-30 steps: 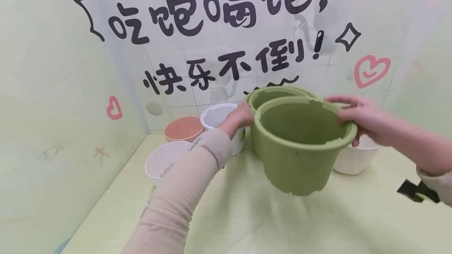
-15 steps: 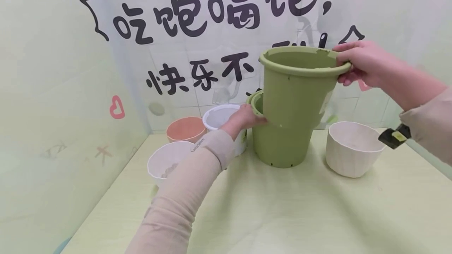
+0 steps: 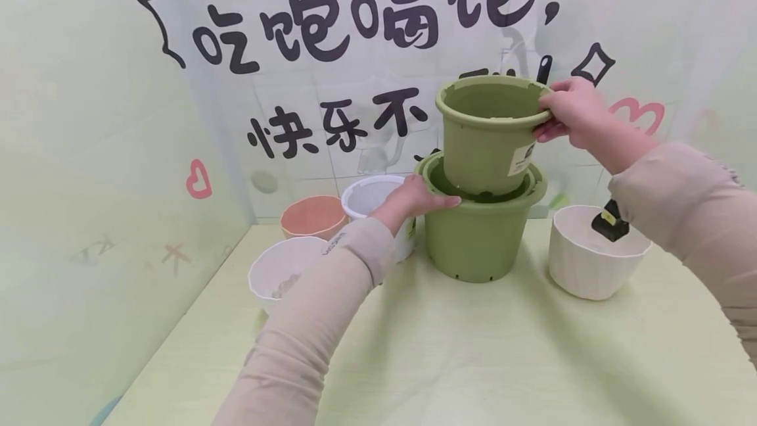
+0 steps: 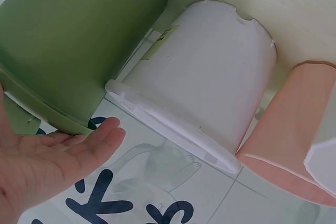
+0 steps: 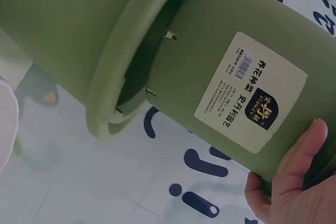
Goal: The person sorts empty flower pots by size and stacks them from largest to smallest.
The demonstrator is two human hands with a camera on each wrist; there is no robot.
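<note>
"What's leftmost?"
"A pale side wall (image 3: 89,215), then the yellowish tabletop (image 3: 461,360) bearing a white bowl (image 3: 275,268), an orange pot (image 3: 313,215) and a white pot (image 3: 367,196)."
"Mid-table?"
"The left hand (image 3: 414,197) grips the lower green pot (image 3: 476,242) by its rim. The upper green pot (image 3: 481,153) has its base inside that mouth."
"And the right hand (image 3: 572,112)?"
"Pinching the upper rim, before the lettered back wall (image 3: 349,81). A cream pot (image 3: 588,271) stands farther right."

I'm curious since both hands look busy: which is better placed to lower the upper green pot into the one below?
The right, I'd say: the right grip holds the upper green pot by its rim, at the opening of the lower green pot. The left grip touches only the lower pot's rim.
</note>
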